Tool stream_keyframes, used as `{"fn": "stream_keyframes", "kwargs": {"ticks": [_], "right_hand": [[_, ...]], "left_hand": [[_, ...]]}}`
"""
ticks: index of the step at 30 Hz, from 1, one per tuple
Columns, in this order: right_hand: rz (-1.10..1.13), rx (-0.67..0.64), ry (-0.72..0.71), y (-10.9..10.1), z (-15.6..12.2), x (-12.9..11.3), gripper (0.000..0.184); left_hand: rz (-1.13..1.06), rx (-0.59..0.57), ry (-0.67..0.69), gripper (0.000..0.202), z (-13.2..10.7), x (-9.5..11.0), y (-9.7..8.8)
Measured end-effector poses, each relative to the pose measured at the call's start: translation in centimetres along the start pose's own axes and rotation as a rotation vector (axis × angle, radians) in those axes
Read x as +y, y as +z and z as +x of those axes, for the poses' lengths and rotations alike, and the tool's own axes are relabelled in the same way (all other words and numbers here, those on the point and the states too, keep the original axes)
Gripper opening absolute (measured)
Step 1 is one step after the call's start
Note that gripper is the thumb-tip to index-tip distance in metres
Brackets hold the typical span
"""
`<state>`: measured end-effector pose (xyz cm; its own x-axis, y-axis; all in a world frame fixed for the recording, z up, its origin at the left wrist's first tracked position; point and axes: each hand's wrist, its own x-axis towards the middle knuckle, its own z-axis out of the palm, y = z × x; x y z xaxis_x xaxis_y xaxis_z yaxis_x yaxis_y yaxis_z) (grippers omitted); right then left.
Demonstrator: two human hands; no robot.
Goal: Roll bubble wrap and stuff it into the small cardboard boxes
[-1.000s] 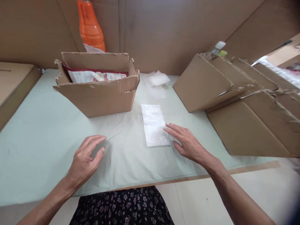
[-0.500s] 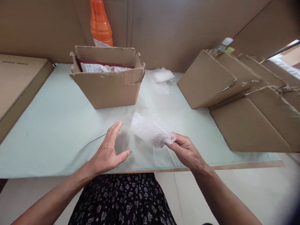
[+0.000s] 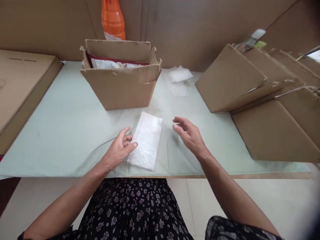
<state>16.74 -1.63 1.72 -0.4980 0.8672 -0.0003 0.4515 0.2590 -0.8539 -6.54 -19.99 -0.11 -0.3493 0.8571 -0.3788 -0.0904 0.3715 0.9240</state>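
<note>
A flat, white rectangular bubble-wrap pouch (image 3: 147, 141) lies near the front of the table, slightly slanted. At its left edge is my left hand (image 3: 120, 148), with the thumb over the edge and the fingers curled at its side, closed on it. Whether the fingertips reach underneath is hard to see. To the right of the pouch and apart from it, my right hand (image 3: 188, 135) hovers over the cloth, fingers loosely bent and apart, holding nothing.
Behind the pouch stands an open cardboard box (image 3: 120, 88) with printed packets inside. Several cardboard boxes (image 3: 232, 80) crowd the right, and a flat carton (image 3: 25, 86) lies left. Loose bubble-wrap pieces (image 3: 180, 75) and an orange bottle (image 3: 113, 21) are at the back. A thin dark cord (image 3: 103, 143) runs near my left hand.
My right hand has let go of the bubble-wrap pouch and drawn back up. The pouch now lies flat on the cloth, and my left hand has closed in on its left edge.
</note>
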Motion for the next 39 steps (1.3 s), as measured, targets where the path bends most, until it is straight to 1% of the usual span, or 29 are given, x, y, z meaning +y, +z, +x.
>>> {"fn": "stream_keyframes", "kwargs": {"ticks": [1,2,4,5,7,9,10,12,14,17,18,19,21,22,23,24,25,27,29,30,31,33,34,35,36,37,39], "right_hand": [[-0.083,0.005,-0.046,-0.1,-0.8,0.3,0.037],[-0.151,-0.025,-0.118,-0.2,-1.8,0.5,0.034],[-0.257,-0.148,-0.329,-0.3,-4.3,0.1,0.028],[-0.310,-0.229,-0.444,-0.2,-5.5,-0.2,0.029],[-0.419,-0.389,-0.615,0.7,-7.4,-1.0,0.040],[-0.504,-0.512,-0.678,2.2,-8.4,-1.5,0.052],[-0.525,-0.539,-0.684,3.0,-8.6,-1.5,0.055],[-0.527,-0.520,-0.684,4.6,-8.7,-1.0,0.053],[-0.474,-0.432,-0.681,5.8,-8.6,-0.4,0.045],[-0.314,-0.268,-0.639,6.5,-8.2,-0.1,0.035],[-0.258,-0.238,-0.595,6.5,-8.1,-0.3,0.033],[-0.207,-0.223,-0.539,6.3,-7.9,-0.6,0.031],[-0.119,-0.236,-0.406,6.0,-7.3,-1.4,0.027],[-0.081,-0.254,-0.337,6.0,-7.0,-1.8,0.026],[-0.045,-0.271,-0.273,5.9,-6.5,-2.0,0.025],[-0.011,-0.289,-0.215,6.0,-6.1,-2.2,0.024],[0.021,-0.308,-0.160,6.1,-5.6,-2.2,0.024],[0.088,-0.346,-0.070,6.4,-4.8,-2.0,0.024],[0.121,-0.335,-0.026,6.5,-4.6,-1.6,0.028],[0.101,-0.285,-0.041,6.3,-4.7,-1.5,0.029],[0.048,-0.205,-0.089,6.1,-5.1,-1.4,0.029],[-0.139,-0.016,-0.271,5.5,-6.2,-1.4,0.027],[-0.246,0.048,-0.389,5.2,-6.8,-1.5,0.025],[-0.344,0.071,-0.502,5.0,-7.3,-1.6,0.025],[-0.428,0.057,-0.599,4.9,-7.7,-1.6,0.025],[-0.499,0.019,-0.673,5.0,-7.8,-1.6,0.025],[-0.603,-0.049,-0.760,5.7,-7.5,-1.3,0.027]], "left_hand": [[0.001,-0.004,-0.003,0.086,-0.1,-0.3,-0.5],[0.003,-0.011,-0.001,0.083,-0.4,-0.5,-1.0],[0.003,-0.015,0.000,0.073,-1.3,-0.6,-1.6],[0.004,-0.022,-0.006,0.066,-1.7,-0.5,-1.7],[0.008,-0.033,-0.022,0.056,-2.4,-0.5,-1.6],[-0.002,-0.028,-0.031,0.054,-2.8,-0.7,-0.9],[-0.017,-0.020,-0.032,0.054,-2.9,-0.8,-0.6],[-0.072,-0.004,-0.032,0.053,-3.1,-1.1,0.1],[-0.138,-0.029,-0.049,0.052,-3.3,-1.4,0.4],[-0.137,-0.090,-0.081,0.050,-4.1,-1.7,-0.3],[-0.095,-0.083,-0.062,0.049,-4.4,-1.7,-0.7],[-0.032,-0.055,-0.015,0.047,-4.7,-1.7,-1.2],[0.147,0.025,0.142,0.048,-5.1,-1.6,-1.9],[0.245,0.051,0.230,0.052,-5.2,-1.6,-2.1],[0.334,0.050,0.305,0.059,-5.1,-1.5,-2.1],[0.405,0.022,0.354,0.065,-4.8,-1.4,-2.0],[0.450,-0.021,0.377,0.069,-4.4,-1.3,-1.6],[0.467,-0.086,0.381,0.067,-3.1,-1.2,-0.8],[0.460,-0.072,0.366,0.059,-1.7,-1.0,0.1],[0.462,-0.046,0.356,0.055,-1.0,-0.9,0.4],[0.468,-0.021,0.341,0.054,-0.4,-0.8,0.6],[0.494,0.011,0.308,0.055,0.5,-0.4,0.8],[0.515,0.015,0.291,0.056,0.7,-0.2,0.9],[0.542,0.016,0.279,0.057,0.9,0.1,0.9],[0.572,0.015,0.271,0.057,1.1,0.3,0.9],[0.603,0.012,0.262,0.057,1.2,0.5,0.9],[0.658,0.001,0.240,0.057,1.3,0.8,1.0]]}}
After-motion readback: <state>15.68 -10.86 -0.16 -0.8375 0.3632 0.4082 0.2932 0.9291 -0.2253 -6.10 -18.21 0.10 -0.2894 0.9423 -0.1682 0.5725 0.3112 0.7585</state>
